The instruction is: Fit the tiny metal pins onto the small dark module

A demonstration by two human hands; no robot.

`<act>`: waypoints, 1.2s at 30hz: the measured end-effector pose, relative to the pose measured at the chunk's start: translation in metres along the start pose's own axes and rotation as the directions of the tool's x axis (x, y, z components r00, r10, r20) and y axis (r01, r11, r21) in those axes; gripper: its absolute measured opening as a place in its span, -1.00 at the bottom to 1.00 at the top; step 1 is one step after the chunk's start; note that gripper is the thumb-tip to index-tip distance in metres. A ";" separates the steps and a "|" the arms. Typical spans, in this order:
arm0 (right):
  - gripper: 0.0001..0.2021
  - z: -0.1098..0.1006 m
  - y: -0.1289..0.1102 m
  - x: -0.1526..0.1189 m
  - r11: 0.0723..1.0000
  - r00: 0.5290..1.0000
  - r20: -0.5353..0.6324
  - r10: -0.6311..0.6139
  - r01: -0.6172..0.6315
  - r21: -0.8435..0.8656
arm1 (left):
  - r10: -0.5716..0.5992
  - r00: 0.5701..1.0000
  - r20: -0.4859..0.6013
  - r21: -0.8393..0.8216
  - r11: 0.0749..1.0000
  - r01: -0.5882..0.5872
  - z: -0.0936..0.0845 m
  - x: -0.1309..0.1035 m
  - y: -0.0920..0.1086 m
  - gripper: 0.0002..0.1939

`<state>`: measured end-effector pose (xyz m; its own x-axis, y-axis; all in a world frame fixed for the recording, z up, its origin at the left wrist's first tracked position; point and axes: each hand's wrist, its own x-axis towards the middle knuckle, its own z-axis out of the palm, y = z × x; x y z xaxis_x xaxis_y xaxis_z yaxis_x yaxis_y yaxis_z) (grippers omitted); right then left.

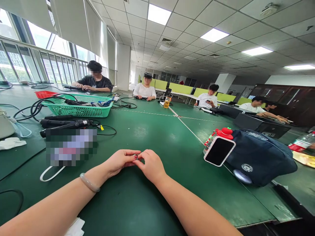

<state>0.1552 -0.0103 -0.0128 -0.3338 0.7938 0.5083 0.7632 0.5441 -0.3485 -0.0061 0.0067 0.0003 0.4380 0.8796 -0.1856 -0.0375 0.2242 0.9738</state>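
Small item (136,157): dark, too tiny to make out; it sat between the fingertips of both hands, over the near middle of the table (157,131).
Hands: left hand (119,163) and right hand (153,165) both pinched it; a pale bangle (89,183) ringed the left wrist.
Tabletop: green, shiny in patches, crossed by pale lines.
Left side: a green basket (98,112) stood beyond black devices (66,127).
Right side: a white-edged phone (219,151) leaned beside a navy bag (268,157).
Room: railed windows (39,32) far left; lit ceiling panels (159,14); yellow-green partitions (180,89) behind seated people (145,90).
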 end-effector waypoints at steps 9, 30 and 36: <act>-0.81 0.001 0.008 -0.001 0.999 0.998 0.030 0.052 -0.052 0.012 | 0.394 0.866 -0.309 0.891 0.439 0.118 -0.034 0.001 0.010 -0.67; -0.82 -0.004 0.011 -0.006 0.985 0.986 0.079 0.146 -0.153 0.085 | 0.371 0.780 -0.504 0.858 0.114 0.500 -0.067 -0.013 0.025 -0.71; -0.82 -0.003 0.013 -0.006 0.981 0.983 0.089 0.160 -0.168 0.099 | 0.380 0.785 -0.490 0.871 0.168 0.462 -0.078 -0.004 0.016 -0.69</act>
<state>0.1691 -0.0093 -0.0179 -0.2554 0.8915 0.3742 0.7498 0.4270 -0.5054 -0.0791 0.0393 0.0064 -0.1102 0.9810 0.1597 0.9783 0.0787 0.1916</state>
